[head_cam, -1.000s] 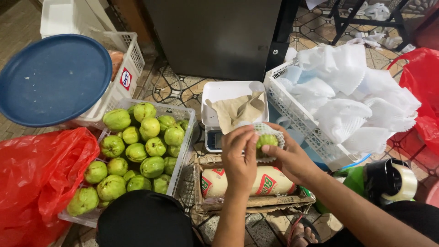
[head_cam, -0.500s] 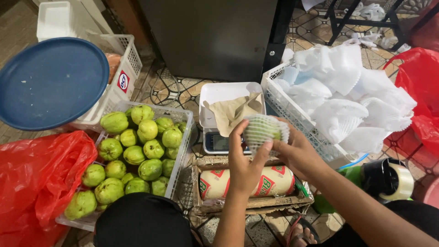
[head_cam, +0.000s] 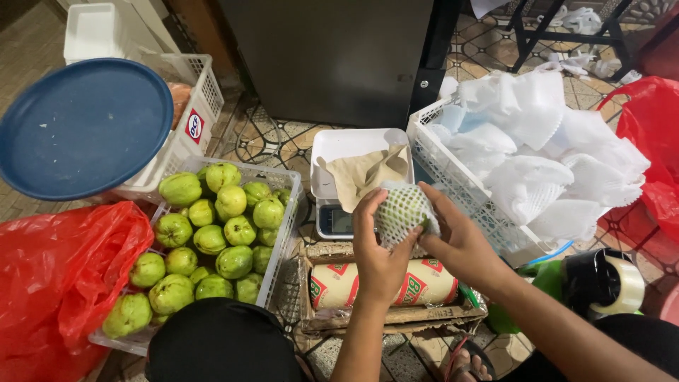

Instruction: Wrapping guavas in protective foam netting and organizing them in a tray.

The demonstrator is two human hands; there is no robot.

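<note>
Both my hands hold one green guava (head_cam: pixel 403 212) wrapped in a white foam net. My left hand (head_cam: pixel 373 247) grips it from the left and below, my right hand (head_cam: pixel 460 240) from the right. The fruit hovers over a small cardboard tray (head_cam: pixel 396 318) holding a roll of printed film (head_cam: pixel 385 283), just in front of a white weighing scale (head_cam: pixel 346 163) that has a brown paper sheet on its pan. To the left, a white plastic crate (head_cam: pixel 279 244) is filled with several bare green guavas (head_cam: pixel 212 240).
A white basket (head_cam: pixel 453 184) at right is piled with foam nets (head_cam: pixel 544 155). A blue round lid (head_cam: pixel 81 127) lies on another basket at left. Red plastic bags (head_cam: pixel 56 276) sit at the left and right edges. A tape dispenser (head_cam: pixel 608 283) sits at lower right.
The foam net has been pulled over the guava, which was bare between my fingers before. My hands have lifted slightly with it.
</note>
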